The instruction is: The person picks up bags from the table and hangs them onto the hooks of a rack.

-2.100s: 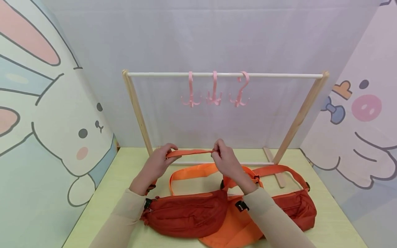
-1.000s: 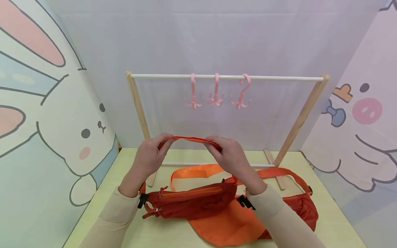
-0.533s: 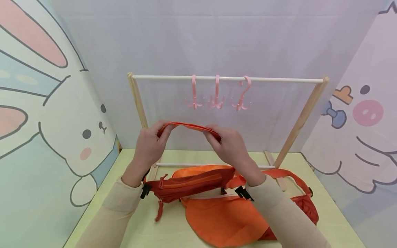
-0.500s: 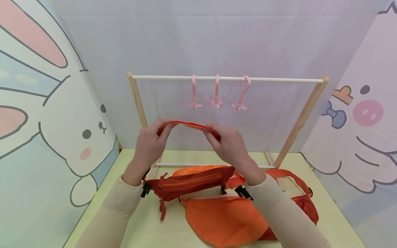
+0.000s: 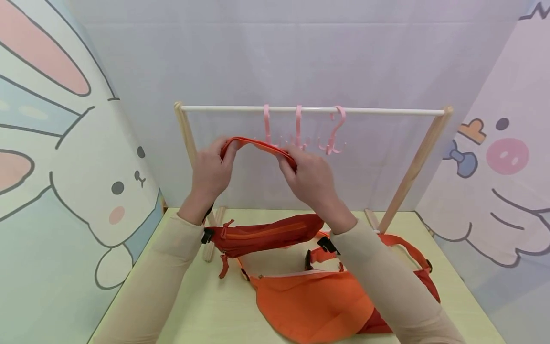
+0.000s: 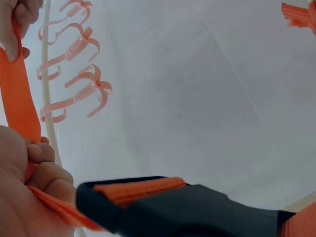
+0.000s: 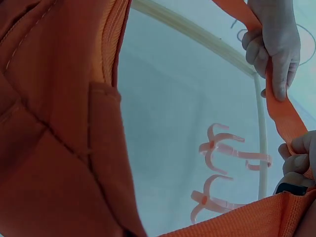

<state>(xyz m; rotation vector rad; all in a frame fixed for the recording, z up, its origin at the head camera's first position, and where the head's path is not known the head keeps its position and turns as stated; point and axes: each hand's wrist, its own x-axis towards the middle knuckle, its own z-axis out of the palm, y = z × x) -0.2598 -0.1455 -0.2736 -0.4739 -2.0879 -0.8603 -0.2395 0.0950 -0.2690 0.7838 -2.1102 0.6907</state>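
Note:
My left hand (image 5: 210, 172) and right hand (image 5: 310, 179) each pinch the orange strap (image 5: 257, 143) of a dark red waist bag (image 5: 266, 236), a short span arching between them. The bag hangs below, over the table, with an orange zip and dangling zip pulls. A black buckle (image 6: 197, 212) on its strap looms large in the left wrist view. The raised strap overlaps the lower parts of the left pink hook (image 5: 267, 119) and the middle pink hook (image 5: 298, 119) in the head view. A third pink hook (image 5: 337, 125) hangs right of them.
A white rail (image 5: 386, 112) on wooden posts (image 5: 414, 169) carries the hooks. A bright orange bag (image 5: 313, 306) lies on the pale green table (image 5: 215, 310). Another dark red bag (image 5: 427, 284), partly behind my right sleeve, lies at the right with its strap (image 5: 406, 244) looped up.
Both hands have drawn the strap closer together and risen with it toward the hooks. The dark red waist bag has lifted off the table, uncovering more of the bright orange bag.

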